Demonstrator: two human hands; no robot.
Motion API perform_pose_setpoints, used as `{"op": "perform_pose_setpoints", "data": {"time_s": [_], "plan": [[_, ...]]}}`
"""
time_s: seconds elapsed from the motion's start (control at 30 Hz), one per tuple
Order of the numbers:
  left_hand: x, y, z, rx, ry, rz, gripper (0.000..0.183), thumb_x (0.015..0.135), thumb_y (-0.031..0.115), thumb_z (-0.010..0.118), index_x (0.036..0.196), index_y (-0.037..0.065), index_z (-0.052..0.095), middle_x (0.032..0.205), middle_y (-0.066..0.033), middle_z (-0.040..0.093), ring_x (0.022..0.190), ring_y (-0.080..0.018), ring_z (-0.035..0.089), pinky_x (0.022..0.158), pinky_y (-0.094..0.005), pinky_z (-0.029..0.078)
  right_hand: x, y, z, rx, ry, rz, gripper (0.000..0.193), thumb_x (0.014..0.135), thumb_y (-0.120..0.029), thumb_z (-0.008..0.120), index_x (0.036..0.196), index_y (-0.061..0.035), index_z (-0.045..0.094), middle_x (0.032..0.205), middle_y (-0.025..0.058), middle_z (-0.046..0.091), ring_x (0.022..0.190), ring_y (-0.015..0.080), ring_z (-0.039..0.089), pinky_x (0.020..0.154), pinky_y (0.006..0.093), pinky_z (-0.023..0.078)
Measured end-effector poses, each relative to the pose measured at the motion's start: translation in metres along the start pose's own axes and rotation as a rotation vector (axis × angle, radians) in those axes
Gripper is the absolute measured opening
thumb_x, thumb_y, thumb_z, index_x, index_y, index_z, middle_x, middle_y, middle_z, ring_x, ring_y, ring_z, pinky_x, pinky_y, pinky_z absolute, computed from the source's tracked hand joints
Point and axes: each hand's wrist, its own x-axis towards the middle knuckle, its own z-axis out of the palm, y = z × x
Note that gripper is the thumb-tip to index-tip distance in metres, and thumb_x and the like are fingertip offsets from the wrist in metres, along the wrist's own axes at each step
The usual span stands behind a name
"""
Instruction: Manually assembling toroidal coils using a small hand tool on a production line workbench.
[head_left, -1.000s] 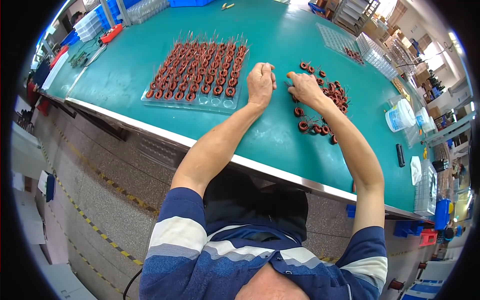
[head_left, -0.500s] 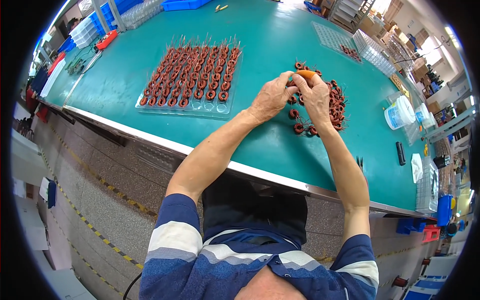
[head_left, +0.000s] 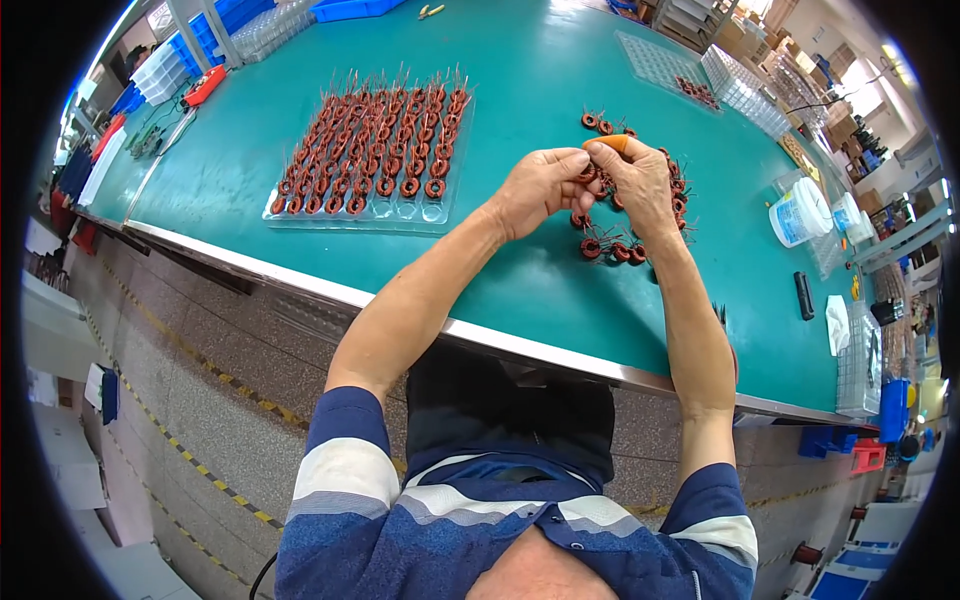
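Observation:
My left hand (head_left: 540, 190) is closed in a pinch on a copper-wound ring coil (head_left: 587, 173), held just above the bench. Close against it, my right hand (head_left: 643, 188) has its thumb and fingers drawn together at the same coil. An orange cover (head_left: 606, 143), which looks like a finger cot, shows at the right forefinger. Loose ring coils with wire leads (head_left: 620, 252) lie around and under the right hand, partly hidden by it. On the left, a clear plastic tray (head_left: 405, 208) holds rows of such coils, leads pointing up, with several bare pockets along its near edge.
The green bench top (head_left: 520, 290) ends at a pale front edge. Far right sits another clear tray (head_left: 645, 58) with some coils. White tubs (head_left: 800, 213), a black object (head_left: 803, 296) and a clear box (head_left: 858, 360) line the right side. Small pliers (head_left: 431, 11) lie at the back.
My hands have drawn slightly apart, and the coil between them now shows. The left hand's fingers have turned and opened out somewhat below the pinch. The whole view has shifted a little.

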Motion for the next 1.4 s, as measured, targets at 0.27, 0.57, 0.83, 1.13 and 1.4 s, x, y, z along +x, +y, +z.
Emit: {"op": "perform_pose_setpoints", "data": {"time_s": [0.27, 0.57, 0.83, 1.13, 1.4], "plan": [[-0.001, -0.002, -0.007, -0.366, -0.115, -0.038, 0.028, 0.097, 0.018, 0.051, 0.116, -0.002, 0.056, 0.098, -0.0112, 0.065, 0.081, -0.0165, 0.065, 0.073, -0.0283, 0.055, -0.001, -0.013, 0.005, -0.338, 0.091, -0.430, 0.017, 0.086, -0.018, 0.068, 0.088, -0.0021, 0.070, 0.090, 0.0102, 0.067, 0.057, 0.0145, 0.063, 0.055, 0.0278, 0.050], [-0.002, 0.003, -0.005, -0.375, -0.073, 0.025, 0.026, 0.097, 0.019, 0.051, 0.112, -0.002, 0.057, 0.097, -0.0097, 0.064, 0.081, -0.0166, 0.064, 0.077, -0.0293, 0.056, 0.015, -0.003, 0.003, -0.047, -0.087, -0.125, 0.020, 0.088, -0.018, 0.066, 0.091, 0.0017, 0.069, 0.086, 0.0053, 0.065, 0.058, 0.0077, 0.059, 0.055, 0.0230, 0.046], [0.000, -0.004, -0.002, -0.516, -0.140, 0.010, 0.025, 0.098, 0.021, 0.052, 0.110, 0.000, 0.057, 0.094, -0.0074, 0.062, 0.077, -0.0138, 0.062, 0.075, -0.0279, 0.055, 0.011, -0.015, 0.001, -0.337, 0.022, -0.463, 0.015, 0.084, -0.015, 0.067, 0.085, -0.0002, 0.069, 0.093, 0.0107, 0.066, 0.072, 0.0174, 0.064, 0.064, 0.0310, 0.051], [0.004, 0.004, -0.009, -0.175, 0.118, 0.092, 0.024, 0.095, 0.019, 0.057, 0.106, -0.002, 0.064, 0.088, -0.0038, 0.061, 0.073, -0.0116, 0.058, 0.071, -0.0273, 0.053, 0.019, 0.009, 0.013, -0.726, 0.258, -0.911, 0.012, 0.080, -0.012, 0.070, 0.079, -0.0019, 0.064, 0.088, 0.0074, 0.063, 0.090, 0.0248, 0.059, 0.082, 0.0379, 0.045], [0.003, 0.007, -0.012, -0.300, 0.150, 0.097, 0.026, 0.095, 0.017, 0.057, 0.110, -0.003, 0.062, 0.088, -0.0044, 0.061, 0.073, -0.0116, 0.057, 0.070, -0.0276, 0.052, 0.020, 0.001, 0.021, -0.446, 0.218, -0.629, 0.012, 0.085, -0.015, 0.067, 0.085, -0.0030, 0.069, 0.090, 0.0068, 0.065, 0.089, 0.0238, 0.059, 0.077, 0.0337, 0.047]]}}
